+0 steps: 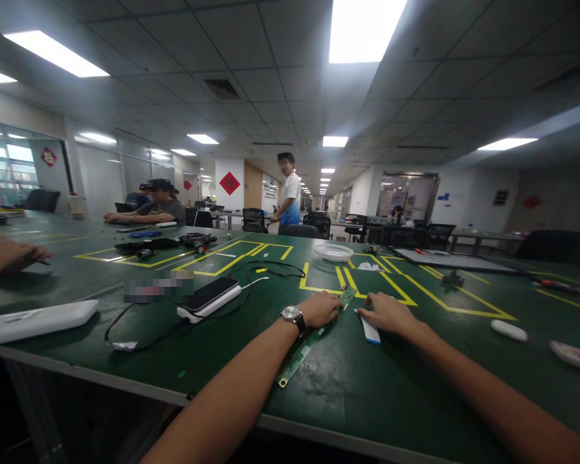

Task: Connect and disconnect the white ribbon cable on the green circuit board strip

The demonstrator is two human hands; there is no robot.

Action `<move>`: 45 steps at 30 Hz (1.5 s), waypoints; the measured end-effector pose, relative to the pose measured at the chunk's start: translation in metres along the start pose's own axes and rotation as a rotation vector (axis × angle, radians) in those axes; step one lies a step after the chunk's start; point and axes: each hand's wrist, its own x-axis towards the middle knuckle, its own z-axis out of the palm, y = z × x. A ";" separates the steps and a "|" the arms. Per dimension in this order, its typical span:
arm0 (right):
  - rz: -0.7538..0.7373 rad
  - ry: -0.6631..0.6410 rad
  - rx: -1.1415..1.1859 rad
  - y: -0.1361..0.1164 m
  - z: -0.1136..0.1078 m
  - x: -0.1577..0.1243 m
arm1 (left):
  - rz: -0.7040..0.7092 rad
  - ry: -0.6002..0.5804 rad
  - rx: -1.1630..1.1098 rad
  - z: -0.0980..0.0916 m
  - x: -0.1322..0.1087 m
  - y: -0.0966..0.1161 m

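A long, narrow green circuit board (299,358) lies slantwise on the green table (183,374). My left hand (323,309), with a watch on its wrist, is closed over the upper part of the board, hiding some of it. To the right, my right hand (389,313) pinches a short white ribbon cable (368,328) with a blue end between thumb and fingers. The cable is close to the board's far end; whether the two touch is hidden by my fingers.
Left of my arms, a phone (212,293) rests on a white power bank beside a black cable. Ahead is a clear round dish (333,251). A white oval object (509,330) lies at right. Another person's hand (22,254) is at far left; people sit and stand beyond.
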 end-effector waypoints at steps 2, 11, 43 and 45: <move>-0.105 0.004 0.033 0.000 0.002 0.000 | 0.006 0.005 0.004 0.000 0.000 0.000; -0.296 0.121 0.212 -0.005 -0.004 -0.001 | -0.012 0.002 0.024 -0.005 -0.001 0.004; -0.182 0.184 0.238 -0.019 0.017 0.006 | -0.062 -0.016 0.052 -0.005 -0.003 0.006; -0.158 0.192 0.196 -0.019 0.018 0.007 | -0.060 -0.010 0.054 -0.005 -0.003 0.006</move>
